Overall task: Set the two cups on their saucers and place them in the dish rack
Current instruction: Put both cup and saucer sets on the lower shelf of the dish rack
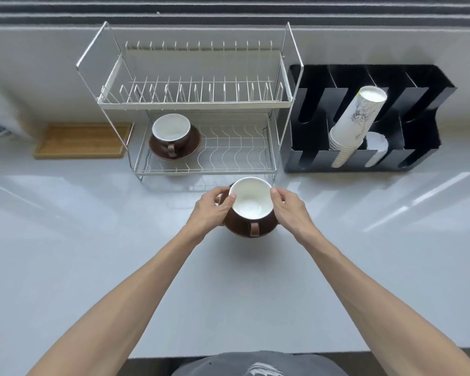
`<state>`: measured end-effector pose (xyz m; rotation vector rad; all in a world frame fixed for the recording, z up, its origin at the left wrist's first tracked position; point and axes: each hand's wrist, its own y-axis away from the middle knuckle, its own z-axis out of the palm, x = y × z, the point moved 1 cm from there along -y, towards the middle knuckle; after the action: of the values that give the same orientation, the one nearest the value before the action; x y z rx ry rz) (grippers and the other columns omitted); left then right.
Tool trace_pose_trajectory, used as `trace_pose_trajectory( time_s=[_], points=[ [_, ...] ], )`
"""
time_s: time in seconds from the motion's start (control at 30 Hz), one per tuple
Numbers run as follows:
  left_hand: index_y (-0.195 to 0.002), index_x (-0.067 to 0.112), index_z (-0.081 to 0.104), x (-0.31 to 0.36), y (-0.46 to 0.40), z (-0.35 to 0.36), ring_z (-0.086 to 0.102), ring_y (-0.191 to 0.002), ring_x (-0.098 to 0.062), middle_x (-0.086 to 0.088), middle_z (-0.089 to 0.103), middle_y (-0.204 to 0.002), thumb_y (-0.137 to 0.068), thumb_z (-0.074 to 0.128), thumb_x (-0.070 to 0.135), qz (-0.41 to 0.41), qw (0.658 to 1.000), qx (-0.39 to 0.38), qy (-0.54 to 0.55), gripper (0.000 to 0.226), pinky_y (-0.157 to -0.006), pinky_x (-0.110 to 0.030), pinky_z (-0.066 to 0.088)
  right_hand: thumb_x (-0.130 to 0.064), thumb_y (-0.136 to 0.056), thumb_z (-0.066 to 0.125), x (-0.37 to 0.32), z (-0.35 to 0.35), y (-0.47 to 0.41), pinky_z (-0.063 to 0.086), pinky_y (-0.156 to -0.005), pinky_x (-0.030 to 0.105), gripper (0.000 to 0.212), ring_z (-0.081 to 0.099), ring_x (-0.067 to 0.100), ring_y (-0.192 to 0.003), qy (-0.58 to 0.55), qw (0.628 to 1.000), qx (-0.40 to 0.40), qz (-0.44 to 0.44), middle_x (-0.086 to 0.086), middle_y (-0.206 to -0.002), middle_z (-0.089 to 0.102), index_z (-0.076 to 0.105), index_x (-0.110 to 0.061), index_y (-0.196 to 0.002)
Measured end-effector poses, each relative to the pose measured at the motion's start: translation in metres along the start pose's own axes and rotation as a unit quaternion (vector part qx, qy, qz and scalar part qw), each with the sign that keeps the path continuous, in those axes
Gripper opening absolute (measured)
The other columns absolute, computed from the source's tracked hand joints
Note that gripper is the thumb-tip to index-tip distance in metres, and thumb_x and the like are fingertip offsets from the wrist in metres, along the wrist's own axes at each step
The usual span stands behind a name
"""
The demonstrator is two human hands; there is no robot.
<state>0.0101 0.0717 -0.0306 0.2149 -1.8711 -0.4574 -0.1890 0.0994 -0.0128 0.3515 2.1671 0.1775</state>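
White glossy bench, near to far: left hand (pixel 211 210) and right hand (pixel 288 210) both pinching the second cup (pixel 250 199) and saucer (pixel 251 231) just off the bench, right before the dish rack (pixel 287 101). Other cup (pixel 171 129) on its saucer (pixel 190 147) already parked on the rack's lower shelf, left end. Black organizer (pixel 418 104) with paper cups (pixel 356 123) at the rack's right, wooden tray (pixel 82 143) left.

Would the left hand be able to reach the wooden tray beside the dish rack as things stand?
Probably not yet: the left hand is holding the second cup's saucer. Otherwise the counter toward the wooden tray looks unobstructed.
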Motion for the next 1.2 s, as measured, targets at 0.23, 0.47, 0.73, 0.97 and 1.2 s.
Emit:
trace_pose_trajectory(
  time_s=[0.23, 0.47, 0.73, 0.97, 1.2],
  points=[
    [-0.129, 0.031, 0.065, 0.018, -0.025, -0.03, 0.069, -0.107, -0.024, -0.007, 0.067, -0.123, -0.098, 0.06, 0.041, -0.001, 1.0, 0.019, 0.013, 0.034, -0.084, -0.04, 0.063, -0.036, -0.105, 0.034, -0.033, 0.013, -0.034, 0.037, -0.073, 0.036, 0.038, 0.047, 0.023, -0.08, 0.0, 1.0, -0.005, -0.015, -0.002, -0.074, 0.051, 0.058, -0.015, -0.085],
    [-0.125, 0.028, 0.065, 0.04, -0.065, -0.043, 0.068, -0.096, -0.022, -0.012, 0.069, -0.119, -0.099, 0.06, 0.037, 0.01, 0.999, 0.032, 0.025, 0.029, -0.081, -0.043, 0.063, -0.037, -0.104, 0.035, -0.052, 0.014, -0.076, 0.035, -0.063, 0.031, 0.039, 0.042, 0.016, -0.068, -0.002, 0.999, -0.013, -0.031, -0.005, -0.066, 0.042, 0.048, -0.019, -0.072],
    [-0.132, 0.028, 0.064, 0.062, -0.118, -0.051, 0.066, -0.114, -0.027, -0.009, 0.068, -0.122, -0.099, 0.057, 0.042, 0.02, 0.999, 0.048, -0.003, 0.037, -0.088, -0.045, 0.062, -0.035, -0.105, 0.033, -0.07, 0.015, -0.129, 0.038, -0.076, 0.034, 0.034, 0.05, 0.022, -0.087, 0.009, 0.999, -0.006, -0.04, -0.006, -0.078, 0.053, 0.06, -0.016, -0.097],
    [-0.137, 0.025, 0.061, 0.073, -0.161, -0.053, 0.063, -0.117, -0.024, -0.007, 0.065, -0.128, -0.101, 0.054, 0.041, 0.024, 0.998, 0.051, -0.029, 0.041, -0.068, -0.028, 0.057, -0.037, -0.105, 0.032, -0.075, 0.016, -0.168, 0.039, -0.08, 0.035, 0.036, 0.052, 0.021, -0.091, -0.006, 0.999, -0.012, -0.041, -0.006, -0.087, 0.057, 0.061, -0.018, -0.109],
    [-0.131, 0.018, 0.065, 0.075, -0.195, -0.053, 0.064, -0.119, -0.025, -0.002, 0.067, -0.131, -0.089, 0.056, 0.056, -0.013, 0.998, 0.051, -0.025, 0.057, -0.097, -0.049, 0.057, -0.032, -0.106, 0.031, -0.08, 0.023, -0.199, 0.032, -0.066, 0.034, 0.037, 0.041, 0.013, -0.067, 0.015, 1.0, 0.005, 0.0, -0.007, -0.071, 0.044, 0.046, -0.016, -0.076]
  ],
)
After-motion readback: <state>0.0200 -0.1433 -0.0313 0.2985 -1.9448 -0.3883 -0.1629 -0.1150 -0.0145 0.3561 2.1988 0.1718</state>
